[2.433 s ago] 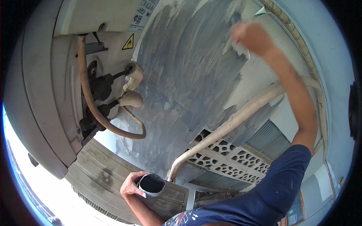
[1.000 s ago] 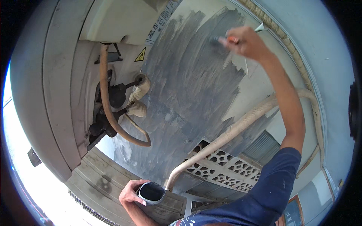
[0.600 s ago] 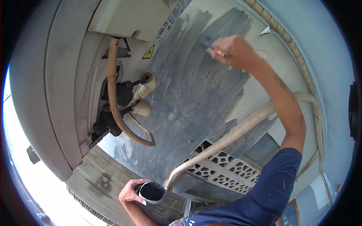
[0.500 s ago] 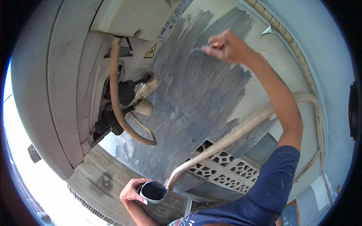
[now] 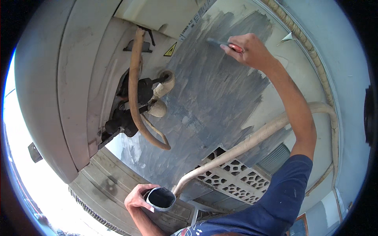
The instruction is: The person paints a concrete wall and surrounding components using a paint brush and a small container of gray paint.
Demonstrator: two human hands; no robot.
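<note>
My right hand [image 5: 251,50] is raised and closed round the red handle of a paintbrush [image 5: 235,47]. The brush's head points left, at or close to the wall [image 5: 212,86], which is coated in streaky dark grey paint over a pale surface. Whether the bristles touch the wall I cannot tell. Low down, my left hand [image 5: 138,197] grips a small cup [image 5: 161,198] from its left side. The cup's mouth is tilted into view, with dark grey inside and grey smears round its rim.
At left is an outdoor air-conditioner unit [image 5: 78,78] with black valves [image 5: 138,90] and a bent tan hose [image 5: 136,86]. A wrapped pipe [image 5: 244,146] slants across in front of perforated white blocks [image 5: 236,177]. More wrapped pipe [image 5: 315,55] runs along the right corner.
My right hand has shifted slightly right, with the brush now stretched out leftward from it. The air-conditioner unit sits a little further right in view. The cup stays in my left hand.
</note>
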